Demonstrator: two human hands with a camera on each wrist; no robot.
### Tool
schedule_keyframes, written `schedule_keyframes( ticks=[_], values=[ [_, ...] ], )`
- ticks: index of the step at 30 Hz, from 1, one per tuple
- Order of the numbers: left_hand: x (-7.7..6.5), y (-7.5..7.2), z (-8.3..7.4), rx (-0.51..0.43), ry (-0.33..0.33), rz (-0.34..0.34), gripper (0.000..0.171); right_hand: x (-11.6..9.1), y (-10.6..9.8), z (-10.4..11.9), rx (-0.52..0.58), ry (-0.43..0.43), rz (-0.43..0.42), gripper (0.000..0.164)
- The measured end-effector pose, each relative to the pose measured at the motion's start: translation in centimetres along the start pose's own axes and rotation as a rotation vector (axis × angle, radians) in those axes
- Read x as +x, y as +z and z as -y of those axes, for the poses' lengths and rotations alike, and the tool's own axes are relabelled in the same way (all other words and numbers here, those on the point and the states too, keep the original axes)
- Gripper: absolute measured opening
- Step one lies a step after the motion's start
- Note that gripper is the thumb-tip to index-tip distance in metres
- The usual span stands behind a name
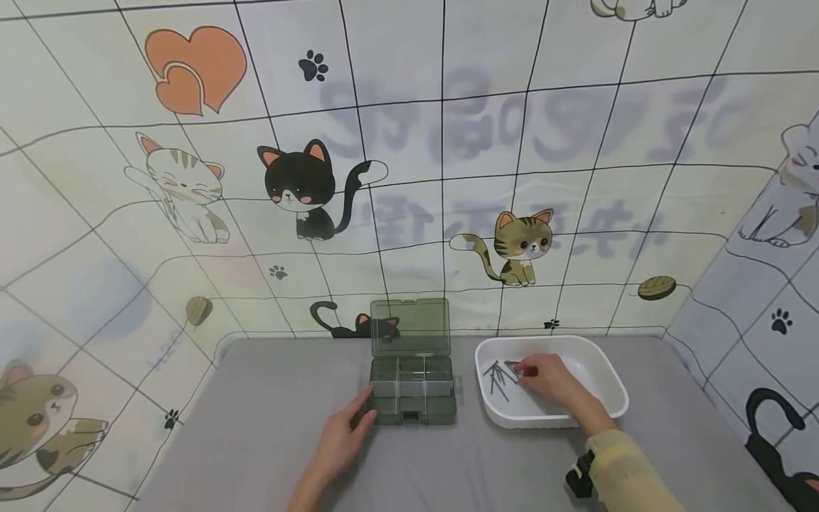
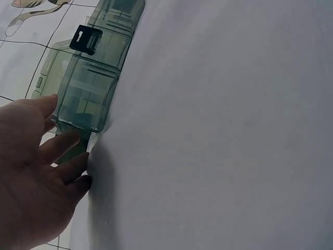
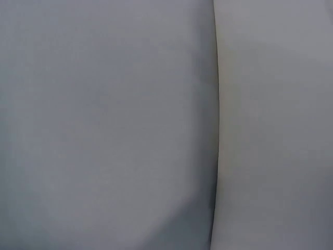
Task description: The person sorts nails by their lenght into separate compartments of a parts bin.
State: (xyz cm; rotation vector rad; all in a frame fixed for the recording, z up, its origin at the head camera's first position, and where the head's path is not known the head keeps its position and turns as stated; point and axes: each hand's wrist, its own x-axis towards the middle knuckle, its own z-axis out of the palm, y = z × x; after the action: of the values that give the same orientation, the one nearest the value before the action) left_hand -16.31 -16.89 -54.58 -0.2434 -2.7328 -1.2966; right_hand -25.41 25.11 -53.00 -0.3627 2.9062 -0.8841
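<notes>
A translucent green compartment box [image 1: 384,409] stands on the grey table, its lid [image 1: 411,328] raised at the back. Thin dividers split its inside; its dark latch [image 2: 86,40] shows in the left wrist view. At the box's left side, my left hand [image 1: 340,437] rests with loosely spread fingers against it. My right hand [image 1: 549,380] reaches into a white tray [image 1: 604,373], fingertips bent down at a small pile of thin grey nails or screws [image 1: 497,373]. Whether a piece is pinched between those fingertips is too small to tell. The right wrist view shows no hand.
Grey cloth [image 1: 269,427] covers the table. Behind it and at both sides hangs a cat-printed sheet [image 1: 409,156]. A black device [image 1: 580,475] sits at the right wrist, by a yellow sleeve [image 1: 630,473]. Pale, blurred surfaces fill the right wrist view.
</notes>
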Motion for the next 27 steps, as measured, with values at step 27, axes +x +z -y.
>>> schedule_keyframes(
  ticks=[27],
  values=[
    [0.21,0.08,0.34,-0.103,-0.059,0.011,0.045,0.31,0.01,-0.39,-0.027,-0.091,-0.021,0.009]
  ],
)
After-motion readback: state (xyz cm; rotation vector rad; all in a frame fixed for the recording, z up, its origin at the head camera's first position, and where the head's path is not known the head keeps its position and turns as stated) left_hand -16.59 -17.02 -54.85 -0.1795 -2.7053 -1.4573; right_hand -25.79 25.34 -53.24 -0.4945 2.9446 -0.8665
